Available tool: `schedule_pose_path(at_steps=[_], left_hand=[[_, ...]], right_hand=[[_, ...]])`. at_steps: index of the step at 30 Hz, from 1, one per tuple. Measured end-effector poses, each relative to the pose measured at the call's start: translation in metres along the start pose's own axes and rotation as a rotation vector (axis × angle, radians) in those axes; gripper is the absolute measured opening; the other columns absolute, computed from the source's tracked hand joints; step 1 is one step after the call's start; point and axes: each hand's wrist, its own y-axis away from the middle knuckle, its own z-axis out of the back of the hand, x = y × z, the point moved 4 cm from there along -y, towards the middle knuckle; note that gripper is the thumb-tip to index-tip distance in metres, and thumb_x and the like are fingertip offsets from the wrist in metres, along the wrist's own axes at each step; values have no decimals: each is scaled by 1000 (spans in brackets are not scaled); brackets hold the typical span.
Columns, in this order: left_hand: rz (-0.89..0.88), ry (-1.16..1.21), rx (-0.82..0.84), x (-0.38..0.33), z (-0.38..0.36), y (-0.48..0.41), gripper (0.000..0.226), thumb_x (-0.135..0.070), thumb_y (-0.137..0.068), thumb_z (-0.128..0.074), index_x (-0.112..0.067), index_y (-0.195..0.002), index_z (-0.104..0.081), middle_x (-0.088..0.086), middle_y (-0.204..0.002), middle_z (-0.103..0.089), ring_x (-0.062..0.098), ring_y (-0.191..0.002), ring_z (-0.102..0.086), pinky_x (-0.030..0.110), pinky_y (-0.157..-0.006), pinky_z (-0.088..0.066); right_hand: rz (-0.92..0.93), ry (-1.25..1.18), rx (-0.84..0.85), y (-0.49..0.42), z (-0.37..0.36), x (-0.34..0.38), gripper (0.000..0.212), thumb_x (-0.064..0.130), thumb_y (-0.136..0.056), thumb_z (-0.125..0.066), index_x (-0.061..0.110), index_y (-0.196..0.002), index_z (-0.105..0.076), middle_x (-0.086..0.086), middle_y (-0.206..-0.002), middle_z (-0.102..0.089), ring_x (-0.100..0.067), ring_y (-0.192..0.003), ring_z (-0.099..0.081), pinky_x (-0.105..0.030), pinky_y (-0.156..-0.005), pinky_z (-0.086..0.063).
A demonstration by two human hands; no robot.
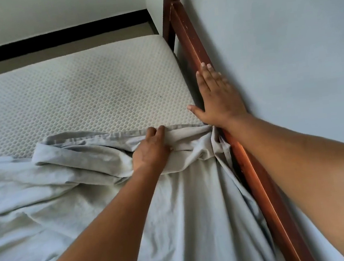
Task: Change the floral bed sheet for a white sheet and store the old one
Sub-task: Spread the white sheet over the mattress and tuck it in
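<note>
Wooden bed rail [194, 43] and wall [274, 45] beside bare mattress [78, 93].

Two hands are in view: the left hand [151, 151] and the right hand [216, 98], each on one bare forearm, so two forearms. One white sheet [89, 202] lies rumpled, with one hemmed edge bunched across the bed. One mattress [78, 97] shows, with one rounded corner visible. One wooden bed rail [254, 177] runs along the side, joined to one upright post [168, 13]. One black skirting strip [51, 43] lines the far wall.
</note>
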Motion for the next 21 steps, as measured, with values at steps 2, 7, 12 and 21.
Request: schedule_pose_path(at_steps=[2,7,12,21], left_hand=[[-1,14,-52,-1,4,-10,31,-35,-99,-49,-32,-130,-47,-1,-121,-52,30,-107,-61,40,-72,-46],[39,233,-368,-9,72,-46,26,-21,-98,-48,-23,-120,-63,9,-114,-58,34,-100,-62,38,-82,-44],[-103,366,-614,-57,212,-128,29,-6,-94,-45,-12,-116,-62,11,-116,-53,23,-97,-53,20,-77,-30],[-489,341,-287,-131,247,-196,54,-26,-90,-71,-25,-142,-54,-8,-132,-58,7,-103,-58,6,-92,-37]], right_hand=[[25,10,-24,-1,-1,0,93,67,-95,-40,4,-160,-18,-15,-169,-11,-28,-157,-8,-46,-127,-13],[-25,-120,-75,2,-2,-2,77,50,-101,-43,8,-161,-19,-11,-169,-14,-23,-156,-14,-43,-126,-18],[-82,-227,-107,-6,-7,-8,64,38,-106,-31,8,-161,-21,-10,-169,-19,-22,-156,-17,-45,-124,-25],[-143,-411,-130,-4,-7,-13,63,32,-100,-24,16,-158,-8,4,-163,-11,6,-145,-1,-12,-119,9]])
